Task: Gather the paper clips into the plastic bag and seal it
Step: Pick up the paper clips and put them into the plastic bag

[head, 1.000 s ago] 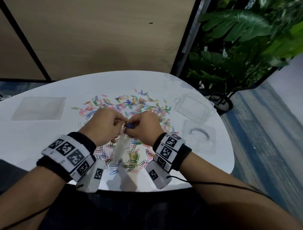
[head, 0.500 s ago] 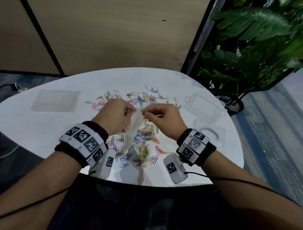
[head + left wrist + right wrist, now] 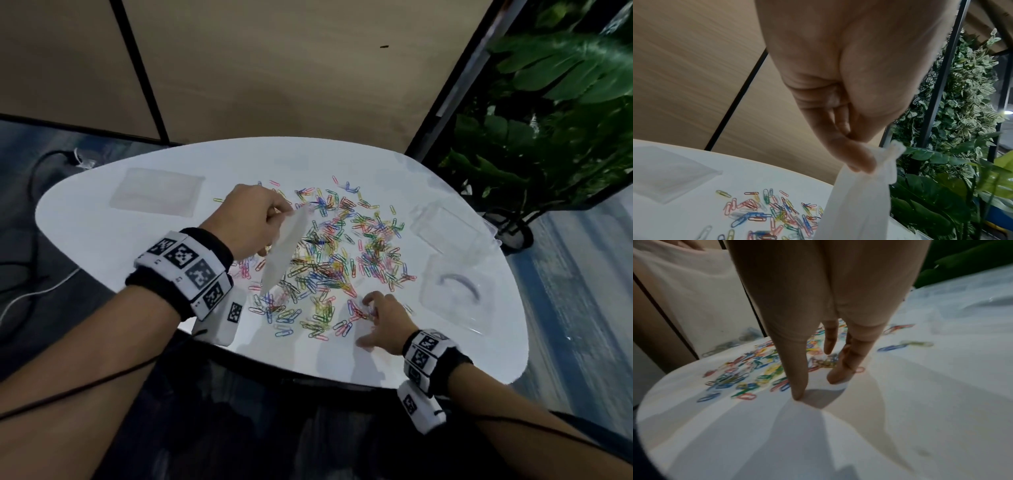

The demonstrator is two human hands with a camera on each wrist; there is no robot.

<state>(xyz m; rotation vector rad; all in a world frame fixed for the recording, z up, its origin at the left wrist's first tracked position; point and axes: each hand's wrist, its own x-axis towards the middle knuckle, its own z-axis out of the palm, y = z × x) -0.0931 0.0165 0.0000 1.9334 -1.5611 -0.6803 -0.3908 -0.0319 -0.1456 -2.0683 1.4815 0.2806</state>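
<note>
I find no word, brand or number I can read anywhere. The only signs are the black-and-white square code markers on the wristbands I wear on both arms and on the small camera boxes under them; tiny marks beside them are too small to read.

Black wristbands, white coded tags

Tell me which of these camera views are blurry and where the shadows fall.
Head view: mostly sharp, edges bent by the wide lens. Left wrist view: wall streaked by motion blur, left hand pinching the plastic bag. Right wrist view: dim, soft paper clips, shadow under the right hand fingertips.
</note>
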